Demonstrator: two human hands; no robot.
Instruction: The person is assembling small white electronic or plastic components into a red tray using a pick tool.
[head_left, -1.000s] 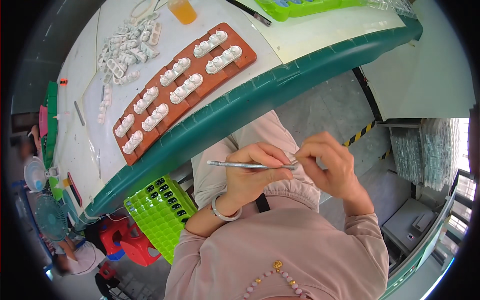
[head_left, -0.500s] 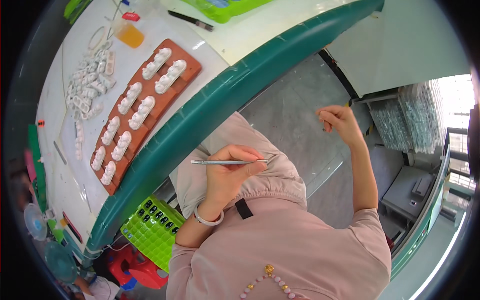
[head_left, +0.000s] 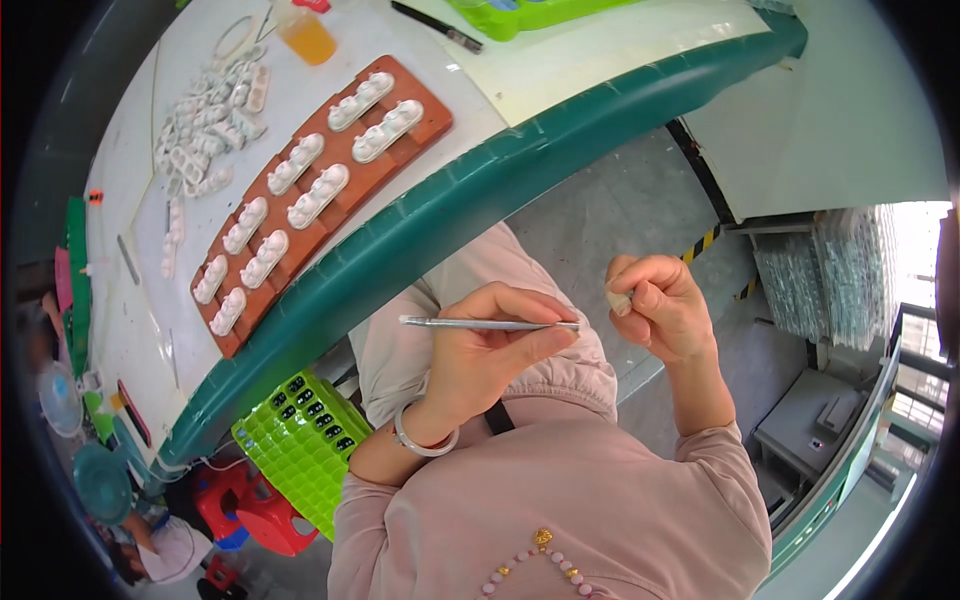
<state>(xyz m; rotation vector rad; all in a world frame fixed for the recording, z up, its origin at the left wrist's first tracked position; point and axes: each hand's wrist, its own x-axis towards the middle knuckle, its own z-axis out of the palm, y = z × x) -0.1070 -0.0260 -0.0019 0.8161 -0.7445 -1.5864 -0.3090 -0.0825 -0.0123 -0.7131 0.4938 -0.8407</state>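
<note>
My left hand [head_left: 495,345] is closed over my lap, pinching a slim silver-grey stick-like tool [head_left: 455,323] that lies nearly level. Its pale tip points left, and what kind of tool it is I cannot tell. Close by on the right, my right hand [head_left: 665,305] is raised with thumb and fingers pinched together around a small pale bit [head_left: 620,298], too small to name. On the table to the left, a brick-red stepped block [head_left: 330,225] bears two rows of small white knobbly figure pieces [head_left: 318,196]. Neither hand touches the block.
A heap of white pieces [head_left: 205,130] lies on the white table [head_left: 150,300], beside a cup of orange liquid [head_left: 308,40] and a black pen [head_left: 437,27]. Green padding [head_left: 400,225] edges the table. Below stand a green tray [head_left: 290,455] with black items and red stools [head_left: 255,510].
My right hand has come down and left, closer to my left hand, which still grips the tool and sits slightly further right. The view has shifted, moving the table rightward and up.
</note>
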